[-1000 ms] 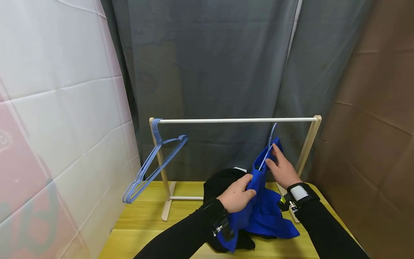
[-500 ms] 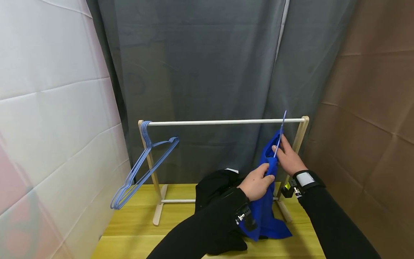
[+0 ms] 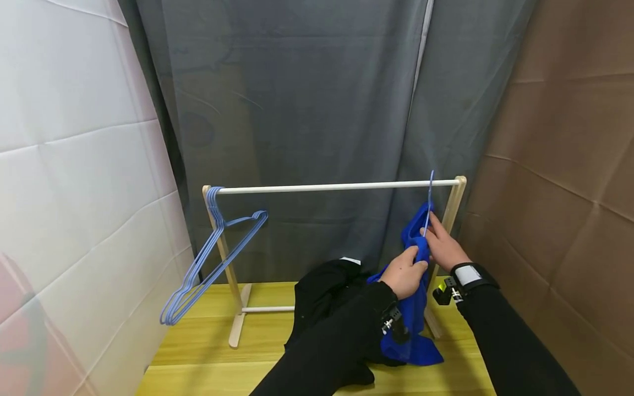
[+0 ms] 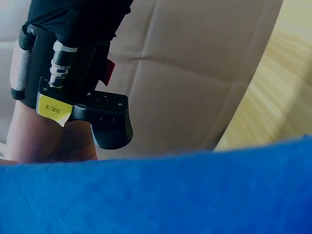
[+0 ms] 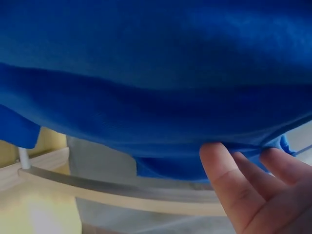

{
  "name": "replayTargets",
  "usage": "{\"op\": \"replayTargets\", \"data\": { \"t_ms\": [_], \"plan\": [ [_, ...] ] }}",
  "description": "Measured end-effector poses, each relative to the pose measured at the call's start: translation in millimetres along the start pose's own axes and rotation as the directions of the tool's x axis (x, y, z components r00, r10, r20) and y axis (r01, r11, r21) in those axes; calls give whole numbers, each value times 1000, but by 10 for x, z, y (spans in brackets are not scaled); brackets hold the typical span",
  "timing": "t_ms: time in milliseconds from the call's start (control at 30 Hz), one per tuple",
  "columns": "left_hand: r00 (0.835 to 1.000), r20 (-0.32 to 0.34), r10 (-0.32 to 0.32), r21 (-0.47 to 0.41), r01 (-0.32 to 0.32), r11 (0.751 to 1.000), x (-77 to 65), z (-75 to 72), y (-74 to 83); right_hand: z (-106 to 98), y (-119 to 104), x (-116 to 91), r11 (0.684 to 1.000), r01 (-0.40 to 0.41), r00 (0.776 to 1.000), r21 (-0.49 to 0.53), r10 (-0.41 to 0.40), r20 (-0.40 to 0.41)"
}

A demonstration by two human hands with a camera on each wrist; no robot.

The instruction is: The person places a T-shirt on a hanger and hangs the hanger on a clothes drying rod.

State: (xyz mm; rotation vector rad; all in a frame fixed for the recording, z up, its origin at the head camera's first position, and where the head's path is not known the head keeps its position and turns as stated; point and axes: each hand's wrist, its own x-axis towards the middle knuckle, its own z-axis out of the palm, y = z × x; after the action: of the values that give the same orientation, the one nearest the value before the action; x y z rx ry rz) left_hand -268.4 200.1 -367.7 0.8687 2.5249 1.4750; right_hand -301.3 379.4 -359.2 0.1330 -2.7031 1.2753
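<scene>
A blue garment [image 3: 415, 313], perhaps a shirt, hangs on a light blue hanger [image 3: 430, 193] near the rack's right end. The hook, seen edge-on, crosses the white rail [image 3: 317, 187] and rises just above it; whether it rests on the rail I cannot tell. My left hand [image 3: 404, 273] pinches the garment's near side below the hanger. Higher up and to the right, my right hand [image 3: 446, 248] holds cloth and hanger between thumb and fingers. Blue cloth [image 4: 161, 197] fills the lower left wrist view, hiding the left fingers. In the right wrist view, the right fingers [image 5: 222, 168] touch the cloth's edge.
Several blue hangers [image 3: 218, 242] hang at the rail's left end. Black clothing [image 3: 322, 297] lies heaped on the wooden table [image 3: 198, 357], partly behind my left arm. A white sheet [image 3: 89, 181] stands left, a brown one [image 3: 559, 220] right, a grey curtain [image 3: 297, 110] behind.
Both hands have lifted the blue garment and hanger and carried them right along the rack. The hook, earlier below the rail, now crosses it. The head view has shifted slightly right.
</scene>
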Motion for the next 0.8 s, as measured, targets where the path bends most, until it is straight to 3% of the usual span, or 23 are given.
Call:
{"op": "replayTargets", "data": {
  "t_ms": [200,367,567,800],
  "plan": [
    [998,5,-62,12,62,998,-11,106,-81,95,151,-40,1000,-20,1000,-21,21,22],
    [997,4,-83,40,83,996,-52,96,-174,75,195,-108,999,2,1000,-52,-2,1],
    [998,61,-16,73,12,997,-192,4,-293,-69,235,-285,997,47,996,-69,-52,-72],
    [988,140,58,146,-79,986,-374,-34,-386,-128,259,-463,991,101,986,-85,-111,-124]
  ]
}}
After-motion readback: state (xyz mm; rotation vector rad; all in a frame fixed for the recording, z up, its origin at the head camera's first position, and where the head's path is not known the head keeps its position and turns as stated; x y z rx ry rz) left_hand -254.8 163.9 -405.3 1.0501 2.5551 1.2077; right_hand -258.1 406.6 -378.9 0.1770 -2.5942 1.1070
